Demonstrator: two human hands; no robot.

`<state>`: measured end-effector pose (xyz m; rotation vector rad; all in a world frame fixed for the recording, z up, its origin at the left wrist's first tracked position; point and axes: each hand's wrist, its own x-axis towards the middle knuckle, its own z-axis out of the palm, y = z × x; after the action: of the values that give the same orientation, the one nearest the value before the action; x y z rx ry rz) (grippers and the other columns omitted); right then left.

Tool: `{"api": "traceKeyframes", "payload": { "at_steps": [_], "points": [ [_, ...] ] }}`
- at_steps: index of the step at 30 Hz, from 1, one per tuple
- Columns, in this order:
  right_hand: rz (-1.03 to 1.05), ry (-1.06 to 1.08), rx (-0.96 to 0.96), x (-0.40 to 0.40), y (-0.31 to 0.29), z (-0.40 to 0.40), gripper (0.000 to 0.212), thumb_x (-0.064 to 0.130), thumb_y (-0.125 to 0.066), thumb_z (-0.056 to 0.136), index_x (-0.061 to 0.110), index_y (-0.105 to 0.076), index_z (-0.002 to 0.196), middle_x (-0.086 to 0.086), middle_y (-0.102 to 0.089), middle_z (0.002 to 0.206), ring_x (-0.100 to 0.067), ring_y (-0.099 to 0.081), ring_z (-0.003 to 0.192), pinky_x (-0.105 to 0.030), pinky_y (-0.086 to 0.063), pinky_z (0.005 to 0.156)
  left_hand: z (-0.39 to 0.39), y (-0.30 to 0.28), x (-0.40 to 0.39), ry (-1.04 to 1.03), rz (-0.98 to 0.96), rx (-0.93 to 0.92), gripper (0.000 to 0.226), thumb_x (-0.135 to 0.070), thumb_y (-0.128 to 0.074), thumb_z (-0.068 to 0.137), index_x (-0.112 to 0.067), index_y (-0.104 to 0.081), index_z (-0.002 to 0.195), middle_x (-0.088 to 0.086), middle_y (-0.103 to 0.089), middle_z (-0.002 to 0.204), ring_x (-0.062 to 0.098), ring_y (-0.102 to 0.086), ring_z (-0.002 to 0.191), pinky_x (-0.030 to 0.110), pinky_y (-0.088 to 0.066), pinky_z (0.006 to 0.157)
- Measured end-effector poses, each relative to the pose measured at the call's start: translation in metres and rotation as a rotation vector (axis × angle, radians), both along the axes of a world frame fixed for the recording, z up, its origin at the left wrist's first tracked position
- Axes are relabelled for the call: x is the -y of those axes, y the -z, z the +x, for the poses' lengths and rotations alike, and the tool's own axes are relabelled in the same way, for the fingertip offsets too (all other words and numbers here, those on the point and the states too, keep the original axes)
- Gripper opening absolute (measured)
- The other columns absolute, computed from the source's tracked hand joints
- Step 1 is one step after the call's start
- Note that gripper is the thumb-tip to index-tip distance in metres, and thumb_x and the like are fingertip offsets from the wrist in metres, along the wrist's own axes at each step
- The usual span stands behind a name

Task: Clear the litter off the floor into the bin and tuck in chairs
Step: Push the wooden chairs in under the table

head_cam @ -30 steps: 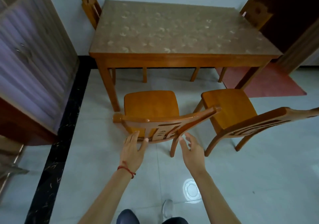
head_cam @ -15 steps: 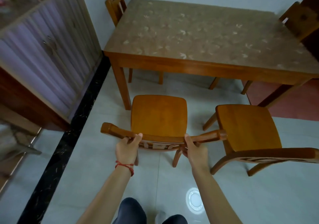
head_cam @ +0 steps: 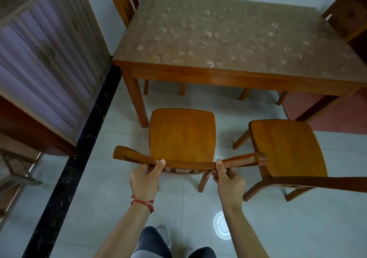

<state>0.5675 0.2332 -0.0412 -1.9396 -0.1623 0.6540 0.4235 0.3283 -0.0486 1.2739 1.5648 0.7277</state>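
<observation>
- Left hand wrapped around the top rail of the left chair, thumb on top, fingers curled under; red string bracelet on that wrist.
- Right hand clamped on the same rail further right, thumb over the top edge, fingers behind.
- Left chair stands on the grey tile floor, seat facing the tabletop, its front edge just near of the table's near-left leg; seat not under the table.
- Right chair just beside it on the right, angled, seat also clear of the table; its back rail runs out of view at the right edge.
- Two more chairs on the far side: one at far-left corner, one at far-right, both close against the table.
- Cabinet with pale purple panels along the left; black floor strip beside it.
- Red mat on the floor at right, under the table's right end.
- Round light reflection on the tiles near the person's feet.
- Person's knees in dark trousers at the near edge.
</observation>
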Motion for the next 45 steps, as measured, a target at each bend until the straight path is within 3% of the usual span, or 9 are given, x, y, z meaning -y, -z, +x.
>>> {"api": "traceKeyframes", "payload": {
  "at_steps": [5, 8, 14, 18, 21, 26, 31, 35, 45],
  "points": [
    [0.011, 0.026, -0.009, -0.021, -0.005, 0.003, 0.035, 0.032, -0.056, 0.089, 0.002, -0.065, 0.073, -0.029, -0.068, 0.085, -0.044, -0.065, 0.084, -0.052, -0.052, 0.081, 0.007, -0.001, -0.024, 0.012, 0.013, 0.019, 0.036, -0.029, -0.068, 0.079, -0.011, -0.054, 0.051, 0.006, -0.056, 0.052, 0.017, -0.051, 0.054, 0.021, -0.035, 0.052],
    [0.029, 0.035, 0.025, -0.034, -0.007, 0.012, 0.046, 0.032, -0.056, 0.089, -0.012, -0.062, 0.077, -0.030, -0.067, 0.076, -0.043, -0.065, 0.076, -0.050, -0.053, 0.079, 0.015, -0.002, -0.038, 0.016, 0.024, 0.045, 0.031, -0.030, -0.068, 0.079, -0.008, -0.061, 0.058, 0.010, -0.065, 0.062, 0.018, -0.059, 0.062, 0.021, -0.038, 0.055],
    [0.003, 0.049, 0.049, -0.053, -0.001, 0.036, 0.031, 0.031, -0.056, 0.089, 0.020, -0.058, 0.060, 0.004, -0.063, 0.060, -0.019, -0.066, 0.065, -0.038, -0.055, 0.076, 0.040, -0.004, -0.053, -0.008, -0.007, 0.077, 0.024, -0.026, -0.069, 0.078, -0.014, -0.060, 0.058, 0.000, -0.061, 0.060, 0.010, -0.059, 0.064, 0.018, -0.036, 0.054],
    [-0.007, 0.048, 0.050, -0.063, 0.002, 0.047, 0.036, 0.032, -0.056, 0.089, 0.007, -0.062, 0.064, -0.017, -0.068, 0.067, -0.033, -0.068, 0.075, -0.048, -0.055, 0.079, 0.053, -0.003, -0.063, 0.027, 0.004, 0.053, 0.026, -0.025, -0.068, 0.079, -0.011, -0.059, 0.059, -0.001, -0.058, 0.057, 0.008, -0.053, 0.059, 0.018, -0.033, 0.051],
    [0.006, 0.029, 0.066, -0.076, 0.002, 0.059, 0.043, 0.030, -0.055, 0.090, -0.009, -0.064, 0.074, -0.024, -0.067, 0.068, -0.030, -0.067, 0.065, -0.042, -0.055, 0.074, 0.064, -0.002, -0.080, 0.014, -0.006, 0.047, 0.026, -0.027, -0.068, 0.079, -0.012, -0.060, 0.060, 0.001, -0.060, 0.059, 0.010, -0.055, 0.061, 0.018, -0.034, 0.053],
    [-0.004, -0.018, 0.050, -0.103, 0.003, 0.085, 0.034, 0.031, -0.056, 0.089, 0.012, -0.060, 0.061, -0.012, -0.065, 0.061, -0.029, -0.067, 0.064, -0.037, -0.056, 0.068, 0.085, 0.003, -0.107, -0.036, -0.025, 0.088, 0.025, -0.025, -0.069, 0.079, -0.010, -0.060, 0.060, 0.007, -0.064, 0.065, 0.016, -0.059, 0.067, 0.021, -0.038, 0.056],
    [0.013, -0.049, 0.044, -0.133, 0.008, 0.118, 0.035, 0.033, -0.058, 0.088, 0.014, -0.060, 0.058, -0.010, -0.067, 0.063, -0.029, -0.068, 0.072, -0.042, -0.055, 0.072, 0.114, 0.008, -0.138, -0.050, -0.018, 0.062, 0.029, -0.029, -0.068, 0.079, -0.010, -0.061, 0.059, 0.015, -0.068, 0.071, 0.025, -0.062, 0.071, 0.028, -0.043, 0.067],
    [0.038, -0.072, 0.049, -0.156, 0.006, 0.139, 0.033, 0.031, -0.057, 0.089, 0.018, -0.059, 0.058, 0.003, -0.063, 0.059, -0.017, -0.064, 0.061, -0.030, -0.053, 0.064, 0.134, 0.011, -0.164, -0.048, -0.015, 0.055, 0.028, -0.032, -0.067, 0.078, -0.008, -0.065, 0.064, 0.015, -0.070, 0.075, 0.025, -0.065, 0.077, 0.030, -0.046, 0.072],
    [0.069, -0.084, 0.046, -0.223, 0.005, 0.179, 0.031, 0.031, -0.057, 0.089, 0.021, -0.058, 0.060, 0.006, -0.062, 0.061, -0.006, -0.061, 0.059, -0.014, -0.044, 0.054, 0.173, 0.014, -0.232, -0.093, -0.074, 0.137, 0.021, -0.030, -0.071, 0.076, -0.012, -0.067, 0.064, 0.011, -0.071, 0.075, 0.027, -0.068, 0.081, 0.044, -0.053, 0.084]
  ]
}}
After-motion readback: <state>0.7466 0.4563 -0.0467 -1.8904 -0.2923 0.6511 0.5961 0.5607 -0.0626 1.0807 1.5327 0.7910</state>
